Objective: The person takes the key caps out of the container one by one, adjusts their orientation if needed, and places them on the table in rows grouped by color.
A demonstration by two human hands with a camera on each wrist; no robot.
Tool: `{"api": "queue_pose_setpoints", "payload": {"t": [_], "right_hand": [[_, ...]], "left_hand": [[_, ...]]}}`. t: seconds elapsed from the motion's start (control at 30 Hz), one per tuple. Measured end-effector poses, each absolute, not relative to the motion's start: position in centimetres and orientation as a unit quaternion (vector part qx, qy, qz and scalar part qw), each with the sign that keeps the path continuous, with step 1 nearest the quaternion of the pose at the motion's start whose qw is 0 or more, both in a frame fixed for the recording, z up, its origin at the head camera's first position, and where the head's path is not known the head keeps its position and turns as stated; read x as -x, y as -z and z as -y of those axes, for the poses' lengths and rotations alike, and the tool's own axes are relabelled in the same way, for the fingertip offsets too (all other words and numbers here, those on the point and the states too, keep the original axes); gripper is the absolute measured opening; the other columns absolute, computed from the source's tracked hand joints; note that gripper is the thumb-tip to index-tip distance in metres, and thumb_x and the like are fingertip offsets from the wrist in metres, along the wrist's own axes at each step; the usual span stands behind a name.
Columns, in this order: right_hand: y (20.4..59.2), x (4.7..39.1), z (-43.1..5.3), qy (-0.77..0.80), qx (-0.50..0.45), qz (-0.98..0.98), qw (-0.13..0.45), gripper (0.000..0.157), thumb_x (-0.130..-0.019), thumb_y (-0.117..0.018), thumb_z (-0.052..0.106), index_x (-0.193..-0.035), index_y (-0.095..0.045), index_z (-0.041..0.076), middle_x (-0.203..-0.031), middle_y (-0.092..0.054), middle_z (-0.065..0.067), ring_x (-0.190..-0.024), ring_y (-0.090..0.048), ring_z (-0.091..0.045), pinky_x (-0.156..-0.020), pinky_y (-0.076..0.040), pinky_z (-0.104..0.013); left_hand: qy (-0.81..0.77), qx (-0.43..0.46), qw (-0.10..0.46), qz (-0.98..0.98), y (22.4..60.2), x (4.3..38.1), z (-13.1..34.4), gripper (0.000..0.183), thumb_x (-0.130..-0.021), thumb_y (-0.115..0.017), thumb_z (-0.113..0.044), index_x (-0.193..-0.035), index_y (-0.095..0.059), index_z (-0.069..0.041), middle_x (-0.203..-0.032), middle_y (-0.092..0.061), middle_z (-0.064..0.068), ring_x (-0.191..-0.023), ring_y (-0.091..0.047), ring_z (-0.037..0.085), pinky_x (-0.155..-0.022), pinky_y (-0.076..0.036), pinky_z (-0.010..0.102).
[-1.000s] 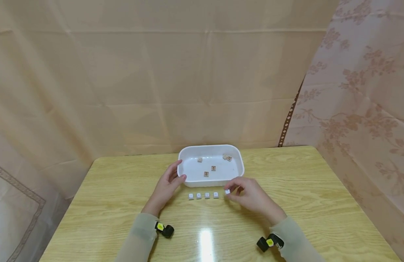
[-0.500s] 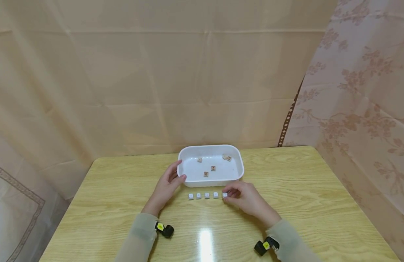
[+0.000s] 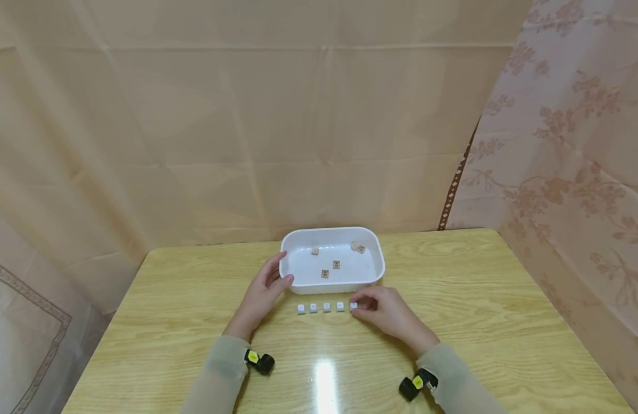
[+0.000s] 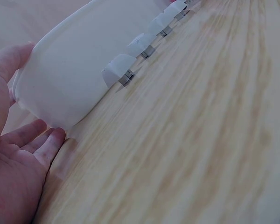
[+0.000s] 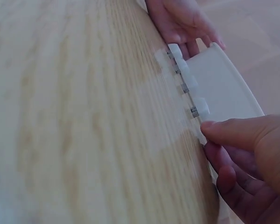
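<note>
On the table, a white tray (image 3: 331,288) holds several small tan-and-brown square pieces (image 3: 336,264). My left hand (image 3: 262,293) holds the tray's left end, with thumb and fingers spread around its near corner. Along the tray's front side runs a row of small white keycap-like pieces (image 3: 326,307); the left wrist view shows grey bases under these white pieces (image 4: 119,67). At the row's right end, my right hand (image 3: 388,310) pinches one white keycap-like piece (image 3: 354,306) between thumb and fingers. That piece is mostly hidden by fingertips in the right wrist view.
The wood-grain table (image 3: 194,322) extends to both sides and toward me. A beige curtain (image 3: 298,115) hangs behind its back edge, and a floral curtain (image 3: 583,172) hangs at the right. Light reflects off the tabletop in front of the row.
My right hand has moved slightly left and brought its white keycap-like piece down to the row's right end, still pinching it. My left hand has stayed on the tray.
</note>
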State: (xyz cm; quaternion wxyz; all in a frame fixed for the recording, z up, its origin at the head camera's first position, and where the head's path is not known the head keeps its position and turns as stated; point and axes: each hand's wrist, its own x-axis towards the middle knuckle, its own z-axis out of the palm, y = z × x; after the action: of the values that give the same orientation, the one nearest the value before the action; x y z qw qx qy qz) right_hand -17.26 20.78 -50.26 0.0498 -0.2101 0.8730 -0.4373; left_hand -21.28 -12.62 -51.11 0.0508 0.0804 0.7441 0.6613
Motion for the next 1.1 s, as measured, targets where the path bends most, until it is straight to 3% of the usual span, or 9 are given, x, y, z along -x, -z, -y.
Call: {"api": "queue_pose_setpoints", "payload": {"t": [1.1], "right_hand": [[50.56,17.26,-20.87,0.428,0.214,-0.878,0.031,0.018,-0.094,-0.088,0.012,-0.112,-0.083,0.013,-0.091,-0.072,0.010,-0.078,-0.062,-0.004,-0.069,-0.058,-0.024]], "left_hand": [[-0.659,-0.077,0.056,-0.746,50.92,21.27,12.50,0.066,-0.108,-0.072,-0.018,-0.167,-0.043,-0.018,-0.172,-0.041,0.018,-0.155,-0.045,0.038,-0.125,-0.041,0.047]]}}
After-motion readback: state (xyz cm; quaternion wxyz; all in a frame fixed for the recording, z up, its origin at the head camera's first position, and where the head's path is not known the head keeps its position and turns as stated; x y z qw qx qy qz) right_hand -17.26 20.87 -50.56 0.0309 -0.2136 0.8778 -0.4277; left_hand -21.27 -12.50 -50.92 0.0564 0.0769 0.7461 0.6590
